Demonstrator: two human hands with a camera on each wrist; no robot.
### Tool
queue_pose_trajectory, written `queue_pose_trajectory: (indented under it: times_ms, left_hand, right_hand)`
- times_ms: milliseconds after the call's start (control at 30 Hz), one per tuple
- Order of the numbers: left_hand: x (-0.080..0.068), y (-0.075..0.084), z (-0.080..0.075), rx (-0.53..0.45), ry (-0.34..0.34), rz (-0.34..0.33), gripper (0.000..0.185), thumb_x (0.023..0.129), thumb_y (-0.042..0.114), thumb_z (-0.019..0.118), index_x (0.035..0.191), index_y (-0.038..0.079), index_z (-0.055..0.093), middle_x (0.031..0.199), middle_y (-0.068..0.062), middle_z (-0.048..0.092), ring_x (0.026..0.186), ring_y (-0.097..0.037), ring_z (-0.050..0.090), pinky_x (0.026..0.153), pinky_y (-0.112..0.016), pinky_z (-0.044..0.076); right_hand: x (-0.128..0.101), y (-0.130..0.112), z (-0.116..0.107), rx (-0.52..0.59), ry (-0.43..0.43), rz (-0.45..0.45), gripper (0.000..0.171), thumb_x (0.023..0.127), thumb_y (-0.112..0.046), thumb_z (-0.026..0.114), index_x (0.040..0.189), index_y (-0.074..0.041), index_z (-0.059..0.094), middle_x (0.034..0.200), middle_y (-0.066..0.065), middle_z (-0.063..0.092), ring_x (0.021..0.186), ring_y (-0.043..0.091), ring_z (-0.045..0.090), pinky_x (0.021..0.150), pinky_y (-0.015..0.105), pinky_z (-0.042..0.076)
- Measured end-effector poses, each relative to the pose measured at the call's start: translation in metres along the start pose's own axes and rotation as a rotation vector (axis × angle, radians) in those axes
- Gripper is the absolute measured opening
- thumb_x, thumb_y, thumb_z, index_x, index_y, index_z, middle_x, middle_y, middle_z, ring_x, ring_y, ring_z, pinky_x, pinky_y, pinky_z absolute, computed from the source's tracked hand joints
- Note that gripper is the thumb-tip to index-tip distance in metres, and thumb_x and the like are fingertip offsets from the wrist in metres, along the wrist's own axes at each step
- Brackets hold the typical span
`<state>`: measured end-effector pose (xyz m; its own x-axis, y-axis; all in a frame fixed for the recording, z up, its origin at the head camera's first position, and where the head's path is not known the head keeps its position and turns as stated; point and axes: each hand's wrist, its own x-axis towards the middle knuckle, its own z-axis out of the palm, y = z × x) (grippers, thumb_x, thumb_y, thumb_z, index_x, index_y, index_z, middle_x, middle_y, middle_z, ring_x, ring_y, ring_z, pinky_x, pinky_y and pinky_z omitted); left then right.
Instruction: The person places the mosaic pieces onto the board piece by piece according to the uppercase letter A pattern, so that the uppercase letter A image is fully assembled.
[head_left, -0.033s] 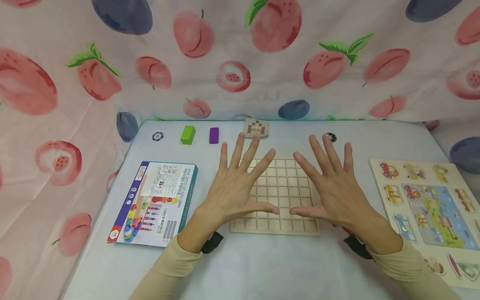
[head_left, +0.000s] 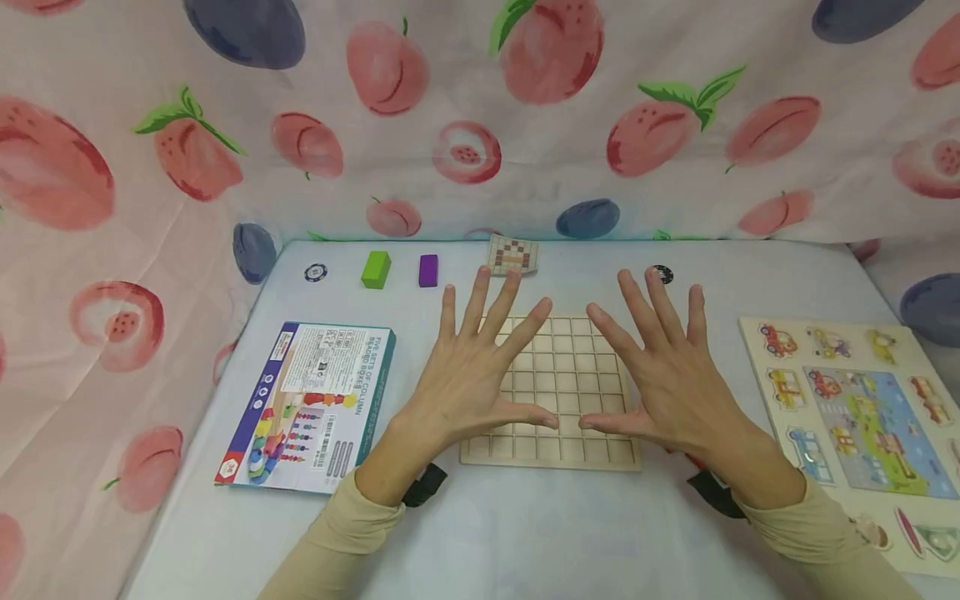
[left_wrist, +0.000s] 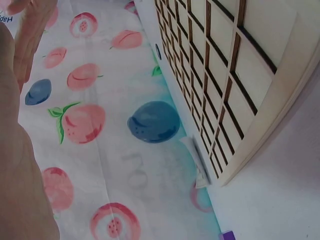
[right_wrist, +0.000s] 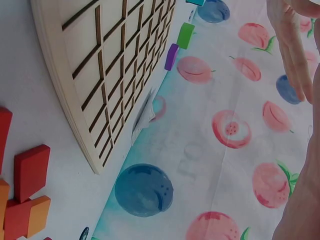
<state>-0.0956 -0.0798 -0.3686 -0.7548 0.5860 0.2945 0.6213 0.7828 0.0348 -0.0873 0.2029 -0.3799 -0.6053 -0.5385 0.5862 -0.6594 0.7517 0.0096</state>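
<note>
Tabletop [head_left: 525, 533] pale blue, backed by fruit-print cloth [head_left: 480, 125].

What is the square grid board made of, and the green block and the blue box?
The grid board looks like pale unpainted wood: light tan, matte, with dark thin lines between its squares, perhaps cut or burnt in. The green block has a solid painted colour with sharp edges; it could be painted wood or plastic. The blue box looks like printed cardboard, flat with glossy pictures and text.
</note>
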Motion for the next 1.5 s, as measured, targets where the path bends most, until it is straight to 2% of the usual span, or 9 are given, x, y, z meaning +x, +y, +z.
queue_pose_trajectory:
  times_ms: [300,467,600,700,833,967,1067,1233,1500]
  left_hand:
    - [-0.003,0.001,0.002,-0.014,-0.018,0.019,0.130,0.073,0.092,0.068,0.173,0.029,0.015,0.183,-0.010,-0.005,0.169,-0.038,-0.014,0.134,-0.071,0.001]
    - [-0.013,-0.007,0.006,-0.084,-0.086,-0.012,0.123,0.082,0.086,0.066,0.174,0.030,0.006,0.182,-0.004,-0.016,0.169,-0.033,-0.016,0.137,-0.065,0.001]
    - [-0.023,-0.020,0.010,-0.186,-0.173,-0.052,0.114,0.090,0.077,0.064,0.173,0.030,0.001,0.181,-0.001,-0.018,0.170,-0.028,-0.016,0.139,-0.059,0.000]
    - [-0.030,-0.030,0.012,-0.270,-0.218,-0.079,0.111,0.093,0.073,0.064,0.173,0.030,0.001,0.182,0.000,-0.016,0.170,-0.027,-0.013,0.139,-0.057,0.003]
    - [-0.038,-0.042,0.015,-0.342,-0.236,-0.114,0.110,0.094,0.069,0.066,0.173,0.032,-0.001,0.183,-0.001,-0.012,0.171,-0.026,-0.006,0.139,-0.057,0.008]
    - [-0.044,-0.050,0.018,-0.413,-0.260,-0.126,0.114,0.093,0.067,0.070,0.172,0.034,-0.004,0.183,0.002,-0.010,0.171,-0.025,0.000,0.139,-0.056,0.012]
    - [-0.048,-0.054,0.020,-0.451,-0.289,-0.125,0.115,0.091,0.066,0.072,0.172,0.036,-0.004,0.183,0.003,-0.008,0.171,-0.028,0.006,0.138,-0.057,0.014]
    - [-0.054,-0.057,0.023,-0.443,-0.360,-0.153,0.116,0.089,0.068,0.075,0.173,0.032,0.003,0.183,-0.002,0.003,0.170,-0.033,0.012,0.138,-0.058,0.015]
    - [-0.057,-0.061,0.025,-0.453,-0.511,-0.172,0.120,0.084,0.058,0.085,0.172,0.013,0.017,0.182,-0.003,0.013,0.170,-0.027,0.015,0.139,-0.057,0.013]
  right_hand:
    - [-0.005,0.002,-0.007,0.035,-0.070,0.063,0.112,0.085,-0.100,0.029,0.171,-0.029,0.021,0.183,0.010,0.006,0.171,0.029,-0.002,0.133,0.071,-0.007]
    - [-0.011,0.020,-0.014,0.131,-0.126,0.164,0.099,0.093,-0.089,0.042,0.167,-0.023,0.035,0.178,0.013,0.025,0.164,0.038,0.025,0.132,0.075,0.006]
    - [-0.022,0.046,-0.016,0.165,-0.256,0.309,0.072,0.094,-0.054,0.076,0.154,-0.019,0.055,0.163,0.018,0.049,0.145,0.044,0.048,0.124,0.074,0.030]
    - [-0.032,0.064,-0.014,0.135,-0.390,0.414,0.060,0.089,-0.032,0.085,0.144,-0.017,0.065,0.150,0.021,0.059,0.134,0.046,0.057,0.108,0.073,0.047]
    - [-0.045,0.084,-0.010,0.068,-0.536,0.526,0.053,0.092,-0.033,0.083,0.137,-0.011,0.068,0.137,0.027,0.065,0.121,0.047,0.063,0.092,0.070,0.057]
    - [-0.054,0.096,-0.004,0.041,-0.650,0.627,0.059,0.090,-0.043,0.082,0.132,-0.004,0.069,0.122,0.030,0.069,0.105,0.045,0.067,0.079,0.061,0.061]
    - [-0.056,0.100,0.001,0.044,-0.699,0.643,0.060,0.089,-0.043,0.083,0.129,-0.001,0.070,0.114,0.028,0.071,0.096,0.039,0.069,0.074,0.055,0.062]
    - [-0.057,0.102,0.005,0.063,-0.705,0.600,0.048,0.090,-0.028,0.082,0.128,-0.001,0.072,0.112,0.023,0.073,0.093,0.032,0.069,0.074,0.051,0.064]
    - [-0.060,0.101,0.003,0.056,-0.687,0.615,0.046,0.088,-0.026,0.084,0.126,-0.002,0.075,0.123,0.030,0.068,0.101,0.041,0.068,0.076,0.057,0.064]
